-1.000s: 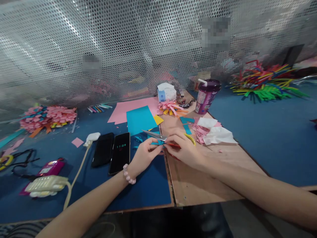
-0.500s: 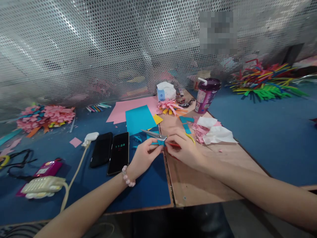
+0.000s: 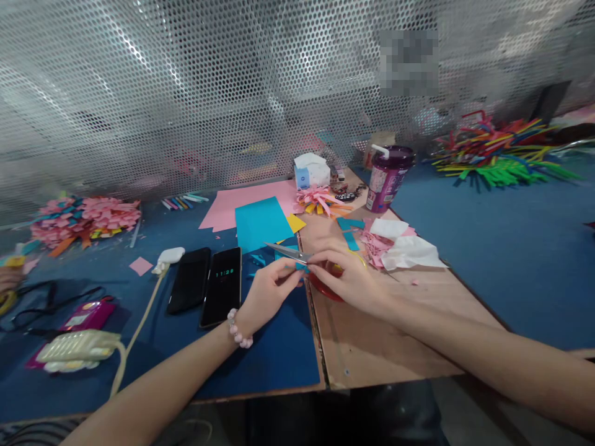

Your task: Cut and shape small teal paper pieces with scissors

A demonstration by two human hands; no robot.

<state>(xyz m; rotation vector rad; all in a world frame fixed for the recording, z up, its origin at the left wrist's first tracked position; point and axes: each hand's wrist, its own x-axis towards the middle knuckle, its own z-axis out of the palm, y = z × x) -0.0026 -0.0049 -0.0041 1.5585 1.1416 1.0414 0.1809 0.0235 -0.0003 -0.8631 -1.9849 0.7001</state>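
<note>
The left hand [image 3: 269,290] pinches a small blue paper piece [image 3: 301,267] between thumb and fingers, near the middle of the worktop. The right hand [image 3: 346,275] holds a pair of scissors [image 3: 292,253], its fingers drawn close together around them. The paper lies between the two sets of fingertips, just on the near side of the metal blades, which point to the left and pass over the far side of the left fingertips. The red and yellow handles show around the right hand. The paper is small and partly covered, so I cannot tell whether the right fingertips touch it too.

Beyond the left hand lie a blue sheet [image 3: 261,222], pink paper [image 3: 223,207] and a yellow scrap [image 3: 296,222]. Left of that hand, two smartphones [image 3: 222,288] rest side by side, with a white charger [image 3: 171,255] just past them. On the right, beyond the right hand, are blue strips [image 3: 348,233], pink shreds [image 3: 374,246] and white tissue [image 3: 413,253]; a purple cup [image 3: 389,183] with a white straw stands farther back. At the far left edge, part of a co-worker's hand [image 3: 9,278] shows.
</note>
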